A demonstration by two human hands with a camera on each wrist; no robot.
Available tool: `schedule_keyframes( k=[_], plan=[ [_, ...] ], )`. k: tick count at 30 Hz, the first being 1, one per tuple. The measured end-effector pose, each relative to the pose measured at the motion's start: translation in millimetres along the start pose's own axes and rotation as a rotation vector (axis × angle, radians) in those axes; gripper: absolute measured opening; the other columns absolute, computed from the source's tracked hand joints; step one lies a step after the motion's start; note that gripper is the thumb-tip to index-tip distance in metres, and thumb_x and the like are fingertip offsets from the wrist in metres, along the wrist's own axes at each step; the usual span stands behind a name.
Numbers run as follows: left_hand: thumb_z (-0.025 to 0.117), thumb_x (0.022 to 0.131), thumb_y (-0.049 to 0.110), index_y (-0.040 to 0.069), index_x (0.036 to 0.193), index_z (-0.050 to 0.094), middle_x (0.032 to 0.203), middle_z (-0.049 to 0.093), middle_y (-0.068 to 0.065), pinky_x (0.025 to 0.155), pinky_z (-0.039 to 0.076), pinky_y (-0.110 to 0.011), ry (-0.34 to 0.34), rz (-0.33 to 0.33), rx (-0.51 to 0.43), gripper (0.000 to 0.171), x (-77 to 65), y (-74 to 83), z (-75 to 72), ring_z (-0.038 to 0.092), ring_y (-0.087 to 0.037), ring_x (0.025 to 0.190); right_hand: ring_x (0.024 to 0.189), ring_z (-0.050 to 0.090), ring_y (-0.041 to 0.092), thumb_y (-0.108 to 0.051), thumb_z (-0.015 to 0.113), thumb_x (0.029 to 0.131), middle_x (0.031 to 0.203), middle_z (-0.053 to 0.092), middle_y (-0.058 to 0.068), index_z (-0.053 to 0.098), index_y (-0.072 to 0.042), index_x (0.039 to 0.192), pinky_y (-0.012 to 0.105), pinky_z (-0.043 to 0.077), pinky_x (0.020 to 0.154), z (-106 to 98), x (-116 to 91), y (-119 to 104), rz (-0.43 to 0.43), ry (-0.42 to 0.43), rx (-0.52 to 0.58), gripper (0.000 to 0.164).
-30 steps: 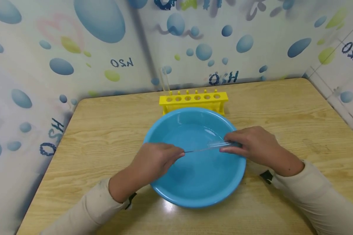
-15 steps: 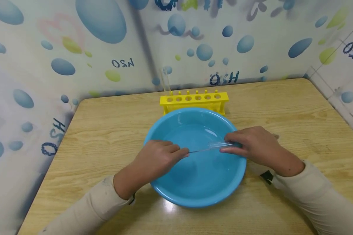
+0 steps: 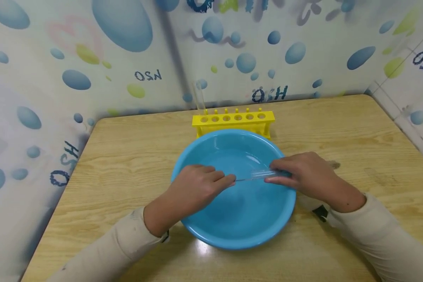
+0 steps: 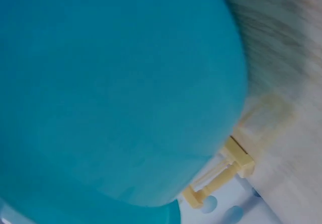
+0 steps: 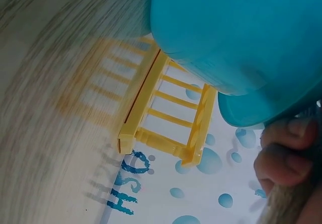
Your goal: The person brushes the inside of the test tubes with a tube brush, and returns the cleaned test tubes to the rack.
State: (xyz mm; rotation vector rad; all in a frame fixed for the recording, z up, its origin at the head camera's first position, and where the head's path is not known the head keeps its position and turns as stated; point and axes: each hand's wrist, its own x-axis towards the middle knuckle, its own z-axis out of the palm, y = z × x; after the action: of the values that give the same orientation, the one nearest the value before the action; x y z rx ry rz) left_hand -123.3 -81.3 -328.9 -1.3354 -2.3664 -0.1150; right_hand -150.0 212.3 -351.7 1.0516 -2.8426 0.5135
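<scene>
Over the blue basin (image 3: 232,243), which holds water, my right hand (image 3: 311,176) grips a clear glass test tube (image 3: 261,174) lying nearly level. My left hand (image 3: 199,186) pinches the thin wire handle of what looks like a test tube brush (image 3: 244,179). The wire runs into the tube's left end, and a dark part shows inside near my right fingers. The brush's head is mostly hidden. Curled right fingers (image 5: 287,153) appear at the edge of the right wrist view, beside the basin's rim. The left wrist view shows no hand, mostly the basin's outer wall (image 4: 126,83).
Right behind the basin stands a yellow test tube rack (image 3: 232,120) with holes and a row of pegs. A clear tube (image 3: 199,97) stands at its left end. The wooden table (image 3: 134,145) meets a patterned wall (image 3: 176,47) at the back.
My left hand has moved right toward the tube, so less of the wire shows between the hands. The right hand and the tube have stayed nearly still.
</scene>
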Motion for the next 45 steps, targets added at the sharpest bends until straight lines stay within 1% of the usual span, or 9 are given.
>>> schedule_keyframes(
  k=[5, 9, 15, 21, 25, 29, 34, 38, 45],
  plan=[
    [0.076, 0.09, 0.028, 0.017, 0.101, 0.078, 0.071, 0.07, 0.007, 0.054, 0.049, -0.018, 0.057, -0.029, -0.033, 0.015, 5.5, 0.4, -0.7, 0.061, -0.007, 0.058, 0.065, 0.059, -0.003, -0.039, 0.077, 0.087, 0.08, 0.072, -0.01, 0.074, -0.019, 0.098, 0.019, 0.052, 0.061, 1.4, -0.8, 1.5, -0.011, 0.02, -0.001, 0.023],
    [0.075, 0.091, 0.025, 0.016, 0.087, 0.076, 0.059, 0.059, 0.007, 0.049, 0.037, -0.015, 0.047, -0.079, -0.126, 0.01, 4.1, 2.4, -0.3, 0.05, -0.006, 0.051, 0.065, 0.057, -0.004, -0.038, 0.076, 0.087, 0.079, 0.071, -0.012, 0.074, -0.019, 0.097, 0.017, 0.051, 0.06, 4.6, -1.5, 2.9, -0.027, 0.018, 0.019, 0.021],
    [0.067, 0.097, 0.027, 0.018, 0.074, 0.07, 0.056, 0.055, 0.009, 0.05, 0.033, -0.013, -0.016, -0.216, -0.337, 0.025, 3.3, 5.8, -3.7, 0.047, -0.001, 0.052, 0.064, 0.058, -0.003, -0.03, 0.083, 0.081, 0.077, 0.07, -0.011, 0.074, -0.017, 0.093, 0.016, 0.051, 0.059, 6.3, -1.8, 6.2, -0.053, 0.068, 0.053, 0.019],
    [0.061, 0.101, 0.025, 0.016, 0.083, 0.076, 0.06, 0.061, 0.011, 0.049, 0.039, -0.015, -0.146, -0.353, -0.58, 0.025, -1.2, 3.6, -9.4, 0.042, 0.005, 0.051, 0.064, 0.058, -0.005, -0.03, 0.083, 0.081, 0.077, 0.071, -0.011, 0.075, -0.017, 0.093, 0.015, 0.051, 0.058, 6.6, 0.5, 7.7, -0.088, 0.073, 0.068, 0.019],
    [0.058, 0.102, 0.025, 0.016, 0.081, 0.073, 0.056, 0.052, 0.012, 0.048, 0.037, -0.018, -0.193, -0.416, -0.66, 0.028, -2.7, 1.1, -13.4, 0.038, 0.003, 0.049, 0.064, 0.06, -0.005, -0.029, 0.083, 0.082, 0.078, 0.072, -0.009, 0.075, -0.016, 0.094, 0.015, 0.052, 0.059, 5.4, 2.7, 7.9, -0.094, 0.076, 0.078, 0.02],
    [0.057, 0.103, 0.025, 0.016, 0.079, 0.071, 0.054, 0.046, 0.011, 0.048, 0.035, -0.019, -0.203, -0.432, -0.692, 0.029, -5.3, -0.8, -14.3, 0.035, 0.0, 0.048, 0.064, 0.06, -0.005, -0.028, 0.083, 0.081, 0.078, 0.072, -0.009, 0.075, -0.015, 0.093, 0.015, 0.052, 0.058, 4.7, 2.5, 7.7, -0.096, 0.08, 0.085, 0.02],
    [0.058, 0.102, 0.024, 0.016, 0.08, 0.072, 0.057, 0.053, 0.012, 0.048, 0.036, -0.019, -0.221, -0.444, -0.699, 0.028, -10.4, -2.3, -13.6, 0.036, 0.0, 0.047, 0.065, 0.061, -0.005, -0.03, 0.083, 0.082, 0.079, 0.073, -0.009, 0.075, -0.016, 0.095, 0.015, 0.052, 0.059, 4.8, 2.1, 8.0, -0.096, 0.069, 0.075, 0.02],
    [0.06, 0.101, 0.023, 0.016, 0.079, 0.073, 0.063, 0.062, 0.01, 0.049, 0.038, -0.017, -0.193, -0.414, -0.614, 0.026, -12.4, -0.8, -13.4, 0.038, 0.002, 0.048, 0.067, 0.062, -0.004, -0.031, 0.081, 0.083, 0.081, 0.074, -0.009, 0.075, -0.017, 0.096, 0.016, 0.053, 0.061, 4.4, 2.3, 8.6, -0.081, 0.058, 0.066, 0.021],
    [0.069, 0.095, 0.02, 0.015, 0.083, 0.072, 0.06, 0.06, 0.009, 0.051, 0.037, -0.013, -0.016, -0.192, -0.272, 0.014, -14.4, 3.5, -8.6, 0.048, -0.001, 0.052, 0.065, 0.06, -0.005, -0.029, 0.081, 0.083, 0.079, 0.072, -0.01, 0.075, -0.016, 0.095, 0.015, 0.052, 0.059, 5.1, -0.9, 10.4, -0.078, 0.065, 0.084, 0.019]
  ],
)
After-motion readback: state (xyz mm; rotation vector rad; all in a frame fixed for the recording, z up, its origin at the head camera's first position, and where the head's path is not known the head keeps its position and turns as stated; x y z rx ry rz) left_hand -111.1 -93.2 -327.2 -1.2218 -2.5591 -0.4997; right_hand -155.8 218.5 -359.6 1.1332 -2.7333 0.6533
